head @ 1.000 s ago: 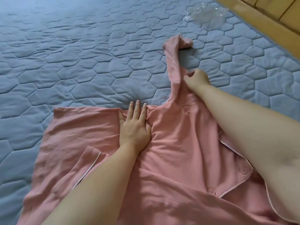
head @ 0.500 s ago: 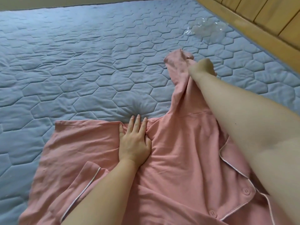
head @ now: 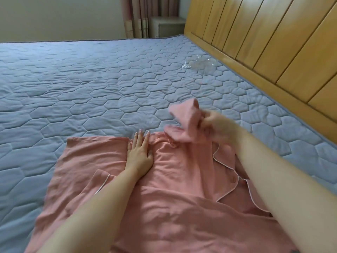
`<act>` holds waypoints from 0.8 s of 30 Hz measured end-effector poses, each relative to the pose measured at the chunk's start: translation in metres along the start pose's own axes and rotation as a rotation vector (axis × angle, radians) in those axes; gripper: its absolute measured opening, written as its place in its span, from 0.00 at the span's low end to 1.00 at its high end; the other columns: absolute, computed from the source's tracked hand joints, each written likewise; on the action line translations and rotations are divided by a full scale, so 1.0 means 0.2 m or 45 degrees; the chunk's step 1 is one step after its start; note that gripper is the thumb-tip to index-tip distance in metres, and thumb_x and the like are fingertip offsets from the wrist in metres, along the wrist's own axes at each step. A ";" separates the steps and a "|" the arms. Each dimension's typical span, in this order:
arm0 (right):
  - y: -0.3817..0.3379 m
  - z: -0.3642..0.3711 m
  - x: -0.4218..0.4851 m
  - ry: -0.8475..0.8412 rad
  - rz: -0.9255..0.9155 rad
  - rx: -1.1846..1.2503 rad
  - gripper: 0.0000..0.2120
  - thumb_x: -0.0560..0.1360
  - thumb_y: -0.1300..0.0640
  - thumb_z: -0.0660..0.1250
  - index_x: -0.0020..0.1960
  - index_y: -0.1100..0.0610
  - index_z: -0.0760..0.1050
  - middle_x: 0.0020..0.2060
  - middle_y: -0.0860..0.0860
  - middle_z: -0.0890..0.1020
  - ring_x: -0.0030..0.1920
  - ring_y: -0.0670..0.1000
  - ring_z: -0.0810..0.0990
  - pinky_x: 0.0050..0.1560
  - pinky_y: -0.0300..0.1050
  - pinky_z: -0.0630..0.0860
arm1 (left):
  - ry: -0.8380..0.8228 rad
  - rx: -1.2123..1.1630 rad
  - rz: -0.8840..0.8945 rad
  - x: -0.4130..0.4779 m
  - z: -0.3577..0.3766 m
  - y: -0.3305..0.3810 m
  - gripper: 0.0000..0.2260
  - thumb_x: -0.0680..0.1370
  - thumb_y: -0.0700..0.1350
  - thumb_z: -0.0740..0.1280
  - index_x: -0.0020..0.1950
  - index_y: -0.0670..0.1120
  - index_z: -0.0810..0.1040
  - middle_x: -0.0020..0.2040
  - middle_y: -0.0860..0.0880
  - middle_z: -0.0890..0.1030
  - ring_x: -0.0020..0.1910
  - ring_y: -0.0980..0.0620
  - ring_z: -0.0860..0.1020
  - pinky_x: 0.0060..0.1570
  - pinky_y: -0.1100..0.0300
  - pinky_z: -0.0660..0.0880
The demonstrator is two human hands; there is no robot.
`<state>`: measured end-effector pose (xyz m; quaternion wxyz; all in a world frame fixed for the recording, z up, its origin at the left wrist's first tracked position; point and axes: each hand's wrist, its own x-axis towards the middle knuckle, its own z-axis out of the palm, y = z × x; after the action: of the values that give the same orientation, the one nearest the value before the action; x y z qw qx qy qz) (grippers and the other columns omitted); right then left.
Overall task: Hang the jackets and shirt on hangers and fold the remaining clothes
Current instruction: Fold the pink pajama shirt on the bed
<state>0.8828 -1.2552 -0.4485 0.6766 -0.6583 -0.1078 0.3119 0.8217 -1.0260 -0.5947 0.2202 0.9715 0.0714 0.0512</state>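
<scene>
Progress, as I judge it from my station: one garment is in hand and only partly folded. No hanger and no other clothing is in view, so I cannot tell how much of the wider job is done or left.

Far left, the blue quilted cover [head: 54,92] of the bed carries the work. The pink top [head: 182,189] lies spread on its near part, straight hem edge to the left and buttoned, white-piped front to the right. A piped cuff [head: 103,181] lies turned in over the body, just left of my left forearm; I take that side as already folded in.

The left hand [head: 139,156] lies flat on the top near its far edge, fingers straight and close together, pinning the cloth.

Right of it, the other sleeve [head: 184,114] is lifted off the cover and bunched. The right hand [head: 216,125] grips it, fingers curled round the fabric, raised above the top's far right corner. The picture is blurred here, so I cannot read the exact hold.

Remaining on this garment, in my judgement: lay that sleeve across the body, then fold the body.

Further right, a clear plastic wrapper [head: 198,63] lies on the cover, well apart from both hands, beside the wooden headboard [head: 273,42].
</scene>
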 end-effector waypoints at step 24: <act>0.10 0.54 -0.17 1.096 -0.276 -0.156 0.13 0.71 0.70 0.64 0.37 0.53 0.75 0.34 0.50 0.77 0.36 0.50 0.76 0.31 0.34 0.74 | -0.250 -0.091 -0.059 -0.90 -0.26 -0.25 0.28 0.77 0.56 0.60 0.76 0.54 0.60 0.79 0.50 0.47 0.77 0.54 0.43 0.74 0.51 0.41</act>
<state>0.7915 -1.1863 -0.4464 0.6484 -0.7518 0.0971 -0.0700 0.6313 -0.9887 -0.5826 0.2616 0.9615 0.0699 -0.0469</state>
